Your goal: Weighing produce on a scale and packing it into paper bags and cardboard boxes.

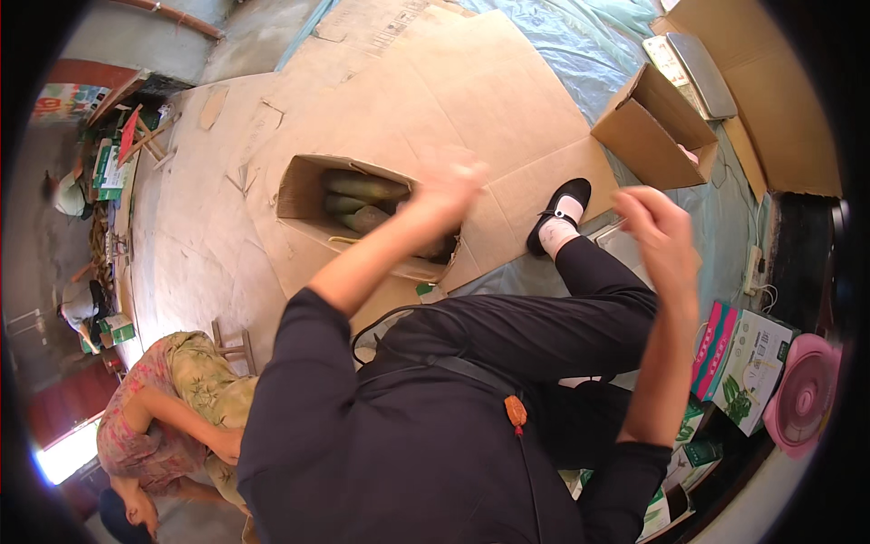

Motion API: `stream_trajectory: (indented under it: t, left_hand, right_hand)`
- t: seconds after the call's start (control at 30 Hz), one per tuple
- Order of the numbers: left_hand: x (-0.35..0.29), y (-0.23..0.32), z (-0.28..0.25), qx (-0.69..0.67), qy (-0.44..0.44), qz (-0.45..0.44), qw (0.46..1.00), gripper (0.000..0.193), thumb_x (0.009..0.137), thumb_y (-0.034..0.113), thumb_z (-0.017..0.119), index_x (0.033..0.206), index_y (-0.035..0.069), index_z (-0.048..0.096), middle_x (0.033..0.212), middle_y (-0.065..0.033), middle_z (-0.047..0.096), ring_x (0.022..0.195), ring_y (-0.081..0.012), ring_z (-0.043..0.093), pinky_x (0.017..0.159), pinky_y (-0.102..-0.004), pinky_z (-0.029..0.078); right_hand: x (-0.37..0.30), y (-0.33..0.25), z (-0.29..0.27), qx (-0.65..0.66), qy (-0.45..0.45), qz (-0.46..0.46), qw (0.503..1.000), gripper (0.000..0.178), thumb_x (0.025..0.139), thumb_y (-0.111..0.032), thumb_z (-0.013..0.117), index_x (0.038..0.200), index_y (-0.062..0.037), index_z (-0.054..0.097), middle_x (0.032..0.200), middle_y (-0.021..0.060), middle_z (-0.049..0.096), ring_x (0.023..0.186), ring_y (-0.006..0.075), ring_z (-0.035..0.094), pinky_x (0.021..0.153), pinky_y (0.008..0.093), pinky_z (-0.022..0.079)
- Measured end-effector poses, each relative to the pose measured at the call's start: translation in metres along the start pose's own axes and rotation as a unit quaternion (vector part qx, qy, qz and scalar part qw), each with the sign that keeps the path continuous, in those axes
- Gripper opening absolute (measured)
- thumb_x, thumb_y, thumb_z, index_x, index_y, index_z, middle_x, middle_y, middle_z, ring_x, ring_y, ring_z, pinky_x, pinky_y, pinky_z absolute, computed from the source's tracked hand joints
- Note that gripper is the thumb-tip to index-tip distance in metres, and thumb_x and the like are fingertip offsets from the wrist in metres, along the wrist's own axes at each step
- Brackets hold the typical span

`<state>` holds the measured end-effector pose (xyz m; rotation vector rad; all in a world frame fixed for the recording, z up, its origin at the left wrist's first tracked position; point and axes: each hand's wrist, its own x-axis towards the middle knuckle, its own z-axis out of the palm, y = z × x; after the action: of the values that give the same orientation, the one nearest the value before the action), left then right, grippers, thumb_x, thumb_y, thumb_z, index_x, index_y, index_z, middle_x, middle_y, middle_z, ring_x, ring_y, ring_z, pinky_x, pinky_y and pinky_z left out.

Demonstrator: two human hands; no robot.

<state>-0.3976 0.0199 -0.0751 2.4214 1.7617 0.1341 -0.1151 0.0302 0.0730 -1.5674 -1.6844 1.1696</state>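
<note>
My left hand (456, 181) is raised above the far right edge of an open cardboard box (299, 190), its fingers smeared by motion. Inside that box lie several long green fruits or gourds (362, 188); my left forearm hides part of them. My right hand (662, 227) is held up in the air to the right, apart from the left one. Its fingers are curled and close together, and whatever they hold, if anything, cannot be made out. Behind my right hand lies a flat pale object (620, 247), partly covered.
Flattened cardboard (362, 100) and blue plastic sheeting (589, 45) cover the floor. A taller open carton (634, 136) stands far right, near a dark scale-like plate (702, 72). Printed boxes (752, 367) and a pink round plastic item (802, 394) are at right. Another person (163, 399) bends at lower left.
</note>
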Motion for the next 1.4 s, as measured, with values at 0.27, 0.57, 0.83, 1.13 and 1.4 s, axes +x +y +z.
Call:
stream_trajectory:
  t: [0.27,0.57,0.83,1.13,1.4]
  left_hand:
    - [0.018,0.082,0.156,0.316,-0.392,0.09,0.859,0.05,0.088,0.032,0.054,0.134,0.012,0.053,0.143,-0.0158,0.041,0.136,-0.0442,0.028,0.098,-0.0792,0.016]
    - [-0.051,-0.012,0.215,0.257,-0.437,0.023,0.862,0.046,0.094,0.028,0.042,0.132,0.005,0.051,0.138,-0.0206,0.042,0.13,-0.0367,0.035,0.104,-0.0543,0.026]
    - [-0.122,-0.14,0.241,0.454,-0.317,0.186,0.812,0.053,0.088,0.03,0.051,0.138,0.013,0.045,0.129,-0.0041,0.043,0.099,-0.0266,0.048,0.083,-0.0555,0.039]
    - [-0.149,-0.07,0.072,0.135,-0.543,0.041,0.828,0.044,0.086,0.033,0.056,0.124,0.011,0.059,0.12,-0.0134,0.062,0.108,-0.0302,0.061,0.089,-0.0452,0.049]
    - [-0.019,-0.075,0.122,-0.282,-0.219,0.025,0.934,0.026,0.091,0.012,0.062,0.114,0.0,0.062,0.105,-0.0106,0.065,0.099,-0.0212,0.06,0.091,-0.0331,0.047]
  right_hand:
    - [-0.151,0.082,-0.142,0.001,0.253,0.143,0.957,0.022,0.094,-0.02,0.059,0.104,-0.0016,0.066,0.089,0.0032,0.066,0.073,0.0075,0.057,0.065,0.021,0.044]
    - [-0.328,0.206,-0.138,0.06,0.387,0.361,0.846,0.027,0.093,-0.024,0.059,0.108,-0.003,0.066,0.096,0.0086,0.069,0.079,0.0134,0.064,0.069,0.0245,0.052]
    - [-0.377,0.293,-0.076,0.096,0.471,0.349,0.804,0.021,0.083,-0.021,0.063,0.086,-0.0006,0.068,0.073,0.006,0.067,0.061,0.0133,0.064,0.059,0.0274,0.05]
    - [-0.45,0.281,-0.064,0.093,0.552,0.381,0.736,0.02,0.083,-0.015,0.064,0.092,0.0019,0.068,0.076,0.0058,0.067,0.061,0.011,0.061,0.057,0.0252,0.048]
    - [-0.499,0.246,-0.09,-0.096,0.801,0.244,0.538,0.016,0.088,-0.014,0.064,0.1,-0.004,0.068,0.089,0.0044,0.067,0.079,0.0119,0.061,0.071,0.0272,0.048]
